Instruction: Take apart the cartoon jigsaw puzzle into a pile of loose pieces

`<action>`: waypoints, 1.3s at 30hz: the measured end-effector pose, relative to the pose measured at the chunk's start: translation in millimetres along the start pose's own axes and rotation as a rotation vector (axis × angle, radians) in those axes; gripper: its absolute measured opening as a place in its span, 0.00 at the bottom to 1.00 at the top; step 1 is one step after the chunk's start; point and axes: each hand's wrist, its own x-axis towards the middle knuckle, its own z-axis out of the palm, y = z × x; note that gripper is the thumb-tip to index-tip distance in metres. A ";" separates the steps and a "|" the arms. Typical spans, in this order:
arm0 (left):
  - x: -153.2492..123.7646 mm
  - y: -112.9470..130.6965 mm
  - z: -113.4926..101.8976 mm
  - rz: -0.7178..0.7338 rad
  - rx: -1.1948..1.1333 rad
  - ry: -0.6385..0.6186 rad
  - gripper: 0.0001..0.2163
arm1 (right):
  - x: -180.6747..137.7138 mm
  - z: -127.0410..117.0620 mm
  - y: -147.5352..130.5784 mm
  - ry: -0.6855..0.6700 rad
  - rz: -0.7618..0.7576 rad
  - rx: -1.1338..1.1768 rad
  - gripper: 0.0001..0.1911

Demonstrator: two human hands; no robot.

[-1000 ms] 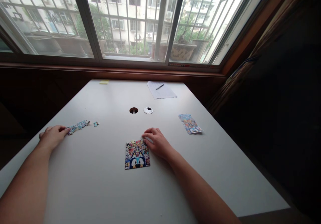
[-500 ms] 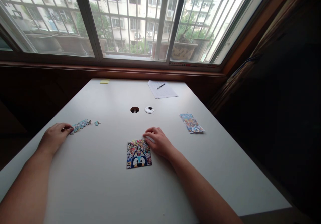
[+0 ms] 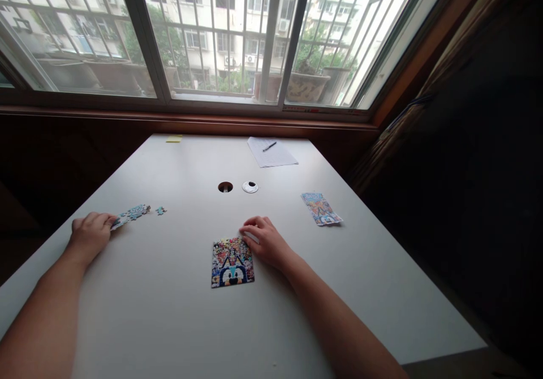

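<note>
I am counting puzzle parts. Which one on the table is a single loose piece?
The small blue piece, lying alone just right of the joined strip that the left hand touches. The square puzzle by the right hand is assembled.

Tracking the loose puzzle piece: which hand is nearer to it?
Left. The left hand sits left of the piece, beyond the strip; the right hand rests farther right, touching the square puzzle.

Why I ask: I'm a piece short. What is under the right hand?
The right hand lies on the white table, fingertips at the top right corner of the puzzle. Anything beneath the palm is covered.
</note>
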 end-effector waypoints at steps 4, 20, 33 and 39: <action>-1.6 2.7 -0.9 0.018 0.009 0.007 0.14 | 0.3 0.0 -0.1 0.003 0.003 0.002 0.12; -18.3 29.1 -31.2 0.053 -0.114 0.163 0.16 | 0.9 -2.1 -1.4 -0.012 0.000 -0.007 0.12; -17.3 26.4 -31.0 0.145 -0.078 0.097 0.19 | 1.1 -2.1 -1.1 -0.011 0.000 0.004 0.12; -22.7 30.4 -36.7 0.139 -0.121 0.116 0.20 | 0.9 -2.1 -1.1 -0.009 -0.002 -0.005 0.12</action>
